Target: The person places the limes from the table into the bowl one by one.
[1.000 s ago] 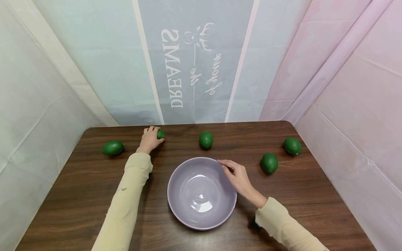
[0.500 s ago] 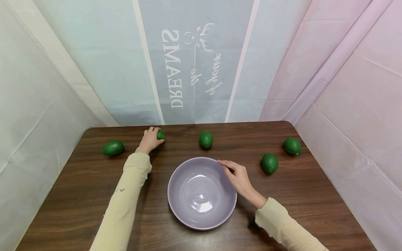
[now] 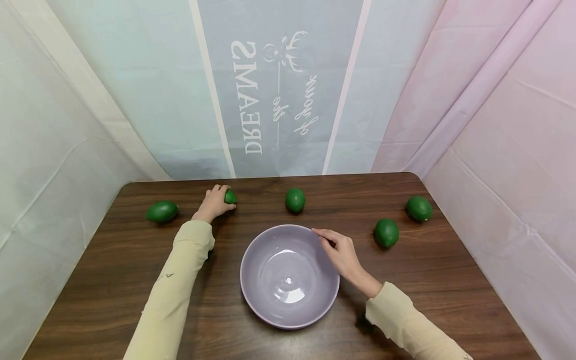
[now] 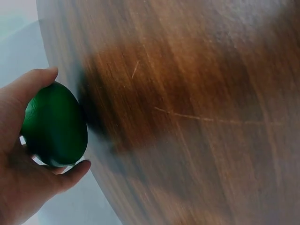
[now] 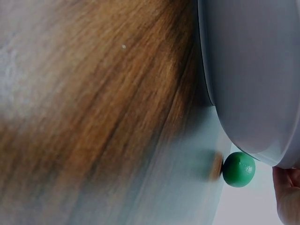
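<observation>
My two hands are apart from each other, and each one has something in its grip. With my left hand (image 3: 216,201) I hold a lime (image 3: 230,196) near the far edge of the brown table (image 3: 112,280); the thumb is on one side of it and the fingers bend around the other side. Whether this lime touches the table, I cannot tell. My right hand (image 3: 340,252) pinches the rim of a purple bowl (image 3: 256,275) at its far right part. The bowl stands upright on the table, in front of me, and its inside is shiny. To the left of my left hand lies a second lime (image 3: 162,212), and a third lime (image 3: 295,200) is behind the bowl. On the right side there are two more, a nearer lime (image 3: 386,233) and a farther lime (image 3: 419,208), close together but not touching. Behind the table hangs a pale cloth (image 3: 279,100) with white letters on it, which appear upside down.
</observation>
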